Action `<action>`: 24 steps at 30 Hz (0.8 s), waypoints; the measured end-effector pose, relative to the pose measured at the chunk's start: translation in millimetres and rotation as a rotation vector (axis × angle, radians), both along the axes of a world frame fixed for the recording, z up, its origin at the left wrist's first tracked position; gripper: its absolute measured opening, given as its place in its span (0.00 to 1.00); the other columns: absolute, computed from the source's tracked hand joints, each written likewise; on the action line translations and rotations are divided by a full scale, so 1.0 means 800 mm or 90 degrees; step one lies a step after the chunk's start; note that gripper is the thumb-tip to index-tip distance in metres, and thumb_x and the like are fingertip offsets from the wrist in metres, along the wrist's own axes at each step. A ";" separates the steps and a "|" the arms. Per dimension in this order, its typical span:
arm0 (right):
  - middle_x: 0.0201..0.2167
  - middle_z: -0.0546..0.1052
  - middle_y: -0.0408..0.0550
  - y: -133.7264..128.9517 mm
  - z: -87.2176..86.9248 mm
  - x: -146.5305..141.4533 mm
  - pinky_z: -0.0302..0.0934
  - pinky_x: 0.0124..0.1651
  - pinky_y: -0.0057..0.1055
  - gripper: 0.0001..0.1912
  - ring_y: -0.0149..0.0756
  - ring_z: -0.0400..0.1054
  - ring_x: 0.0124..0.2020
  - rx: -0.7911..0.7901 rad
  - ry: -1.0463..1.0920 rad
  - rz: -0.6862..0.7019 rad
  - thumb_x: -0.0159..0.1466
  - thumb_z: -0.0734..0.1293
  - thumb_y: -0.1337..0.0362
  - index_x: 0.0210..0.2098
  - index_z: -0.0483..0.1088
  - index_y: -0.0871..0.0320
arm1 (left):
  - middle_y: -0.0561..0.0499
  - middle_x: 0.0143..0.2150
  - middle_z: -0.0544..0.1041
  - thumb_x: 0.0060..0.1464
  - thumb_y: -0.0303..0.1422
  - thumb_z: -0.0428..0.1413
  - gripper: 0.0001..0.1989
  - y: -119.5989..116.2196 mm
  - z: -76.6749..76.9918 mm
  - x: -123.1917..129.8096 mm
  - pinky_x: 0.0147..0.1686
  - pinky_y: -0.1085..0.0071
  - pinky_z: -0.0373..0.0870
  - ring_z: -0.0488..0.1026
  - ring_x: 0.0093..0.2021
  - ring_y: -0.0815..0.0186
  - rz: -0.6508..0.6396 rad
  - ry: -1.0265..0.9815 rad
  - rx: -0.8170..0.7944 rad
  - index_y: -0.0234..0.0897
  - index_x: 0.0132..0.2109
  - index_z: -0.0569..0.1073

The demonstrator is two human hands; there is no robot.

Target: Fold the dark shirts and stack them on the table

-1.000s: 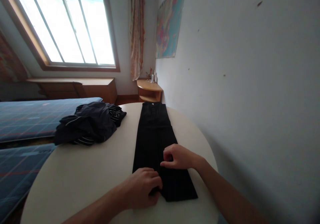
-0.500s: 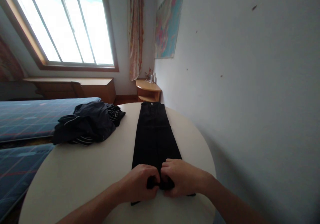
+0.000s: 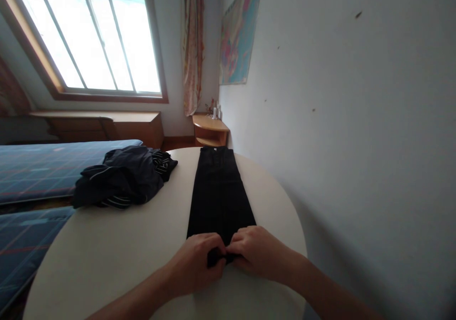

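Black trousers (image 3: 219, 191) lie lengthwise on a round white table (image 3: 142, 244), waistband at the far edge and legs towards me. My left hand (image 3: 199, 263) is closed on the near end of the fabric, thumb and fingers pinching it. Close beside it, my right hand (image 3: 254, 253) pinches the same end, its fingertips almost meeting those of the left. Between the two hands a small bunched bit of black cloth shows. The hem itself is mostly hidden behind the hands.
A crumpled heap of dark clothes (image 3: 124, 177) with white stripes sits at the table's left edge. Beyond it are blue plaid mattresses (image 3: 71, 168). A white wall (image 3: 356, 144) runs along the right, and a small wooden corner shelf (image 3: 210, 122) stands behind the table.
The trouser-leg ends that stuck out below my hands on the table are no longer visible there. The right-hand fingers have drawn closer together on the cloth; the clothes heap is unmoved.
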State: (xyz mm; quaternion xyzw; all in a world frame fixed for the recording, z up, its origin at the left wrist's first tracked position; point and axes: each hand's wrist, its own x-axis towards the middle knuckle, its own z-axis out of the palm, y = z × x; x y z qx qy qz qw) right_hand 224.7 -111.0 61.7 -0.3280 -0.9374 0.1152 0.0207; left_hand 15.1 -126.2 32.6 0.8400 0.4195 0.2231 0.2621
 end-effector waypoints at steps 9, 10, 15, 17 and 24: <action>0.33 0.81 0.46 -0.007 0.007 -0.005 0.59 0.36 0.30 0.10 0.38 0.76 0.34 0.064 -0.028 -0.019 0.68 0.64 0.60 0.44 0.74 0.55 | 0.55 0.31 0.75 0.49 0.30 0.56 0.05 0.001 0.010 -0.006 0.32 0.72 0.63 0.69 0.31 0.67 0.053 -0.004 -0.042 0.40 0.35 0.68; 0.33 0.82 0.46 -0.007 0.011 -0.005 0.58 0.36 0.29 0.09 0.37 0.76 0.34 0.060 -0.017 -0.023 0.68 0.64 0.60 0.45 0.74 0.54 | 0.55 0.33 0.75 0.47 0.31 0.57 0.08 -0.002 0.010 -0.007 0.33 0.71 0.65 0.70 0.33 0.66 0.044 0.003 -0.023 0.40 0.36 0.68; 0.35 0.82 0.44 -0.009 0.035 -0.003 0.57 0.36 0.29 0.09 0.37 0.76 0.35 0.040 0.050 -0.073 0.68 0.64 0.60 0.45 0.73 0.53 | 0.44 0.55 0.71 0.43 0.26 0.57 0.30 -0.022 -0.007 -0.008 0.49 0.59 0.70 0.70 0.52 0.54 0.094 0.050 0.185 0.41 0.55 0.62; 0.35 0.82 0.44 -0.009 0.039 -0.003 0.57 0.36 0.29 0.10 0.38 0.76 0.36 0.044 0.056 -0.095 0.68 0.63 0.59 0.45 0.73 0.53 | 0.42 0.59 0.68 0.44 0.21 0.52 0.36 -0.027 -0.017 -0.008 0.52 0.56 0.70 0.68 0.56 0.53 0.130 0.066 0.278 0.41 0.62 0.58; 0.34 0.82 0.44 -0.001 0.036 -0.003 0.55 0.35 0.29 0.11 0.38 0.76 0.33 0.054 0.102 -0.195 0.67 0.64 0.57 0.45 0.75 0.50 | 0.40 0.56 0.71 0.46 0.19 0.48 0.34 -0.020 -0.011 -0.009 0.52 0.54 0.71 0.69 0.54 0.52 0.187 0.110 0.402 0.36 0.62 0.59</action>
